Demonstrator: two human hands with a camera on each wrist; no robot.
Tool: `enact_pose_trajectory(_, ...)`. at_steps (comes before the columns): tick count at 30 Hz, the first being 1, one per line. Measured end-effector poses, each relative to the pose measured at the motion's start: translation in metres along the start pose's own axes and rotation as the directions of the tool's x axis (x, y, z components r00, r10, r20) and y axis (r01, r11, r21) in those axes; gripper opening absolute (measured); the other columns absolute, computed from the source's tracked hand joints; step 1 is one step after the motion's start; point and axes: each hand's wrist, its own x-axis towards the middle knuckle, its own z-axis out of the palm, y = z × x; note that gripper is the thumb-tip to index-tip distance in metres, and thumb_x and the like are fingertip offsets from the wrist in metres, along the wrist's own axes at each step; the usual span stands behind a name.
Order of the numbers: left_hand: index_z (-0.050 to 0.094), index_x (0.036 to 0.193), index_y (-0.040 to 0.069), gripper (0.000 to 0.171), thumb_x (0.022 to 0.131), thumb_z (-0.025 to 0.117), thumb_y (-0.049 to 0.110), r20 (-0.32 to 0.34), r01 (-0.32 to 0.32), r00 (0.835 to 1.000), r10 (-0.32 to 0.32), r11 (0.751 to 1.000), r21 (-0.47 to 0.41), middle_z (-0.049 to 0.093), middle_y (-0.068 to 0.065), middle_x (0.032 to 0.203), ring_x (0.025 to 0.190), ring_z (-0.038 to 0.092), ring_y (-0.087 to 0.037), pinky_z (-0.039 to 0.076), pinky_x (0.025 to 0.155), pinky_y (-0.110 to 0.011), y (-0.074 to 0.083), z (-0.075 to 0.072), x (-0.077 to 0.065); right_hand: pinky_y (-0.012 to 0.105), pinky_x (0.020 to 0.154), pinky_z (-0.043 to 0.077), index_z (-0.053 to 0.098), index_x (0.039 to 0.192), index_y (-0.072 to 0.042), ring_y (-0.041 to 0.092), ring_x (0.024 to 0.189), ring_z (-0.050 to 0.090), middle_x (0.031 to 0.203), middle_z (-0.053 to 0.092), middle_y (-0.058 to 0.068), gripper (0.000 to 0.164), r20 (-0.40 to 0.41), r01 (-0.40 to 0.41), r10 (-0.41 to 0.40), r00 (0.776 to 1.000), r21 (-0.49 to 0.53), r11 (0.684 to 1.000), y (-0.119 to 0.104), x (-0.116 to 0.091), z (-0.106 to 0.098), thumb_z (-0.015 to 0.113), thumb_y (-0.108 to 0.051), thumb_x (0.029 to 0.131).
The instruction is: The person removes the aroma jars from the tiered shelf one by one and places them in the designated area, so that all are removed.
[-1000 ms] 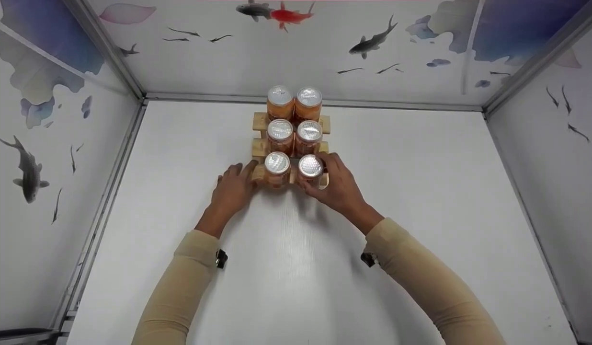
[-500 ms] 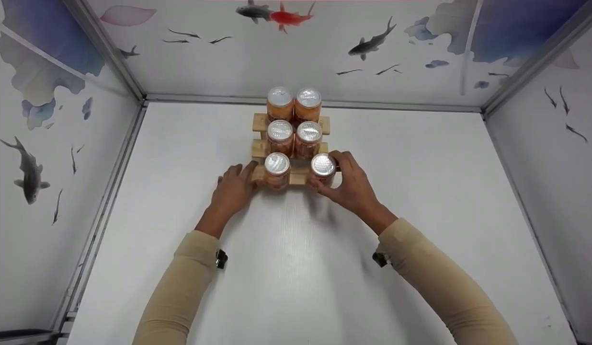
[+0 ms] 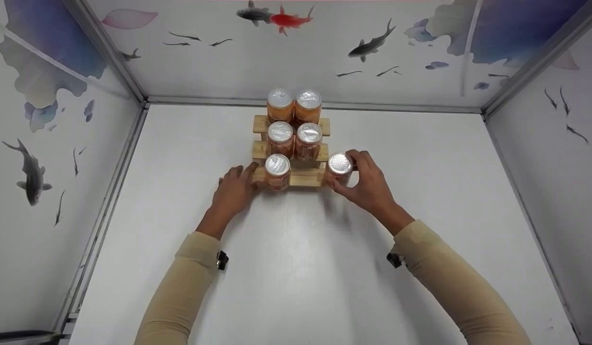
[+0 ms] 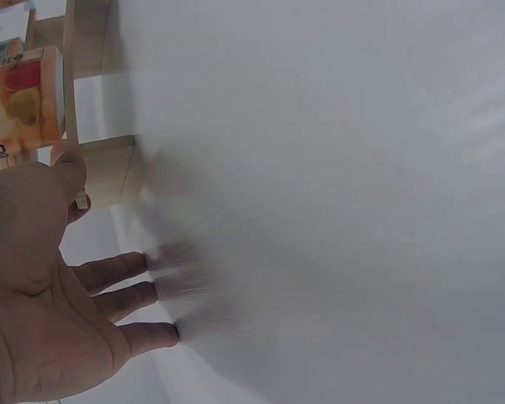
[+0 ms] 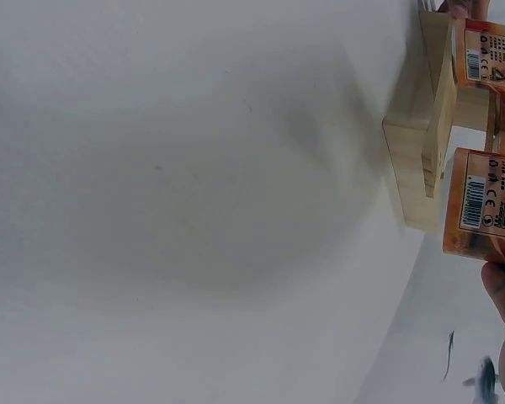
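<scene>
A stepped wooden rack bears several orange-labelled cans with silver lids, in two columns. My right hand grips one can between thumb and fingers, just off the right end of the lowest step. In the right wrist view that can shows its barcode label and stands apart from the rack's end. My left hand holds the left end of the lowest step by thumb and index finger. Its other fingers reach down to the table in the left wrist view. One can remains beside it on that step.
Two cans stand on the middle step, among them the left one, and two on the top step, such as the right one. A white table lies beneath. Fish-printed panels wall its back and both sides.
My right hand has carried its can rightward, away from the neighbouring can and past the end of the lowest step. The left hand and the rack have stayed in place.
</scene>
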Motion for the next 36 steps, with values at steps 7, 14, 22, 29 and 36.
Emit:
enact_pose_trajectory(7, 0.039, 0.172, 0.024, 0.067, 0.114, 0.059, 0.051, -0.002, -0.001, 1.000, 0.001, 1.000, -0.001, 0.042, -0.030, 0.170, 0.158, 0.043, -0.052, 0.033, 0.128, -0.074, -0.002, 0.001, 0.001, 0.050, 0.098, 0.065, 0.053, 0.146, 0.002, 0.033, 0.116, 0.071, 0.128, 0.061, 0.020, 0.076, 0.002, -0.027, 0.027, 1.000, -0.019, 0.999, 0.009, 0.000, -0.012, 0.096, -0.023, 0.088)
enact_pose_trajectory(14, 0.038, 0.172, 0.025, 0.068, 0.113, 0.058, 0.054, 0.007, 0.007, 1.000, -0.006, 1.000, -0.012, 0.040, -0.029, 0.171, 0.159, 0.041, -0.052, 0.033, 0.129, -0.073, -0.002, 0.000, 0.000, 0.053, 0.100, 0.064, 0.052, 0.146, 0.004, 0.036, 0.118, 0.071, 0.130, 0.061, 0.022, 0.076, -0.014, -0.050, 0.049, 0.999, -0.024, 0.998, 0.019, 0.001, -0.018, 0.095, -0.019, 0.088)
enact_pose_trajectory(22, 0.037, 0.172, 0.026, 0.063, 0.116, 0.059, 0.043, 0.011, 0.002, 1.000, -0.002, 1.000, 0.001, 0.041, -0.029, 0.170, 0.158, 0.042, -0.051, 0.034, 0.128, -0.072, -0.001, 0.000, 0.000, 0.056, 0.104, 0.062, 0.050, 0.149, 0.004, 0.040, 0.123, 0.071, 0.135, 0.060, 0.025, 0.076, -0.020, -0.136, 0.135, 0.991, -0.022, 0.990, 0.033, 0.002, -0.021, 0.093, -0.018, 0.090)
enact_pose_trajectory(29, 0.039, 0.171, 0.025, 0.063, 0.115, 0.060, 0.045, 0.007, 0.013, 1.000, -0.013, 1.000, -0.001, 0.042, -0.028, 0.170, 0.159, 0.042, -0.050, 0.034, 0.129, -0.071, 0.000, 0.000, 0.000, 0.056, 0.109, 0.060, 0.049, 0.150, 0.003, 0.040, 0.129, 0.069, 0.138, 0.059, 0.023, 0.074, -0.012, -0.215, 0.216, 0.976, 0.022, 0.976, 0.045, 0.004, -0.019, 0.091, -0.014, 0.091)
enact_pose_trajectory(36, 0.037, 0.172, 0.027, 0.062, 0.116, 0.058, 0.041, 0.016, 0.017, 1.000, -0.017, 1.000, -0.005, 0.040, -0.028, 0.172, 0.160, 0.039, -0.051, 0.032, 0.129, -0.072, 0.001, 0.000, 0.000, 0.057, 0.109, 0.061, 0.048, 0.150, 0.002, 0.040, 0.130, 0.069, 0.139, 0.058, 0.023, 0.075, -0.013, -0.255, 0.257, 0.966, 0.070, 0.964, 0.055, 0.004, -0.016, 0.092, -0.017, 0.092)
